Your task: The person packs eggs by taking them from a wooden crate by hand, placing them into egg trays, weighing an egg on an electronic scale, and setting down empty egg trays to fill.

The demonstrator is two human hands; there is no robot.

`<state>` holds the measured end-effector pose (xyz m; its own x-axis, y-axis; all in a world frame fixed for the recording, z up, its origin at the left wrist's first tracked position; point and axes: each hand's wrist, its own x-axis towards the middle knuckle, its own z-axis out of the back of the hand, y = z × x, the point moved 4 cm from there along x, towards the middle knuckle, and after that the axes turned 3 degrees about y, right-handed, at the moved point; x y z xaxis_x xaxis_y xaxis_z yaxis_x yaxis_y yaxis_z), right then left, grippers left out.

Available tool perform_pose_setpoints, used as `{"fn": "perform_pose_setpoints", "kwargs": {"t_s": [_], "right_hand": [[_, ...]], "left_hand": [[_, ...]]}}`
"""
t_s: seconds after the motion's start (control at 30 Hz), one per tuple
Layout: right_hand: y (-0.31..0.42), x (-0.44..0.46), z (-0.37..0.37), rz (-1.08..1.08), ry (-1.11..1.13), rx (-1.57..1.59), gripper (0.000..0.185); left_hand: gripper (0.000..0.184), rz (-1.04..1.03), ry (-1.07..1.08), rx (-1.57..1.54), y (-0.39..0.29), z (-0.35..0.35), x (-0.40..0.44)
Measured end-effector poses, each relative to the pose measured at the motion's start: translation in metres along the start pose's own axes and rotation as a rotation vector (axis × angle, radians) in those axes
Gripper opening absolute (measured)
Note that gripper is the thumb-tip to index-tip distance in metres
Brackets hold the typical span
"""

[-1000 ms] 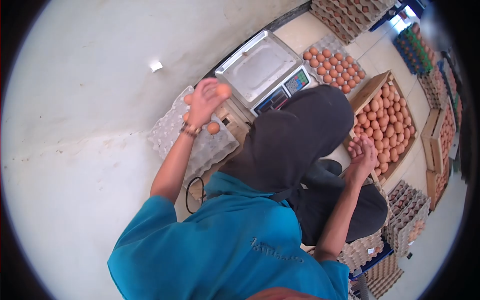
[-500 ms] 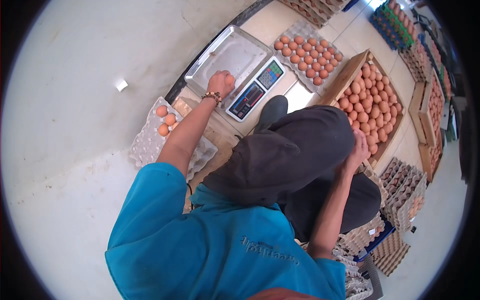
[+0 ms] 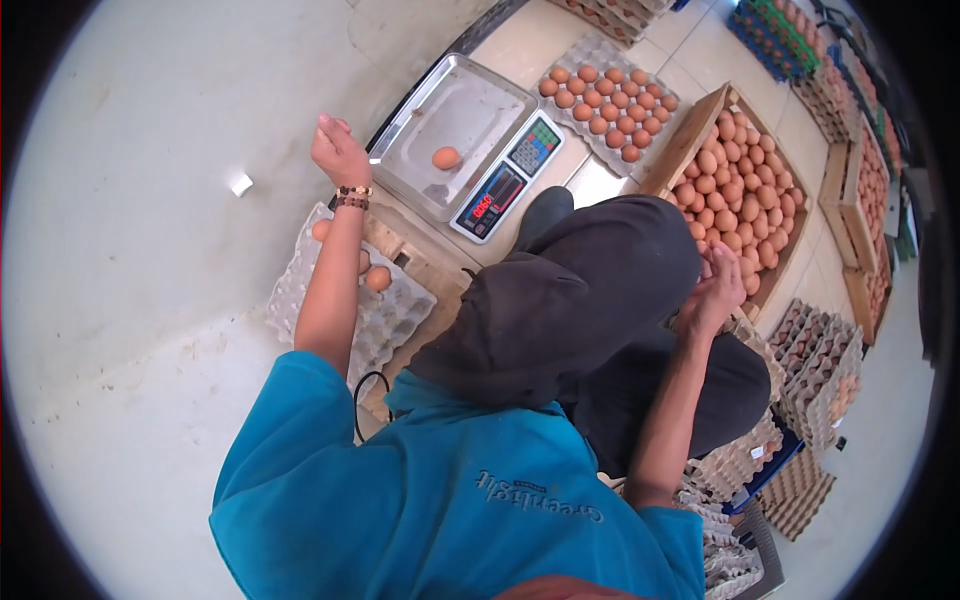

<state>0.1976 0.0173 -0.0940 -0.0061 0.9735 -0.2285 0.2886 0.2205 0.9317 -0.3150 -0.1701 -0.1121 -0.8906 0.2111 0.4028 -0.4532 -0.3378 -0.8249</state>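
Egg (image 3: 446, 158) well apart from left fingers (image 3: 335, 127)

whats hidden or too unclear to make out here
Head view:
- Grey egg tray: partly hidden by the left forearm.
- Wooden crate: its bottom is hidden by heaped eggs.
- Scale display: digits too small to read surely.
- Upper tray stack: cut off by the top edge.

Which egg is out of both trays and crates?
The lone egg on the scale's pan; every other egg clearly visible sits in a tray or crate.
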Motion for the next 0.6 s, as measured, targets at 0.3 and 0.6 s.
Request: {"fn": "perform_pose_setpoints", "kwargs": {"t_s": [0.3,0.6], "right_hand": [[-0.004,0.003,0.002,-0.006,-0.012,-0.018,0.017],[-0.006,0.004,0.001,-0.071,-0.062,-0.016,0.017]], "left_hand": [[0.052,-0.531,0.657,0.295,0.057,-0.085,-0.041],[0.047,-0.243,1.073,0.435,0.099,-0.126,-0.08]]}}
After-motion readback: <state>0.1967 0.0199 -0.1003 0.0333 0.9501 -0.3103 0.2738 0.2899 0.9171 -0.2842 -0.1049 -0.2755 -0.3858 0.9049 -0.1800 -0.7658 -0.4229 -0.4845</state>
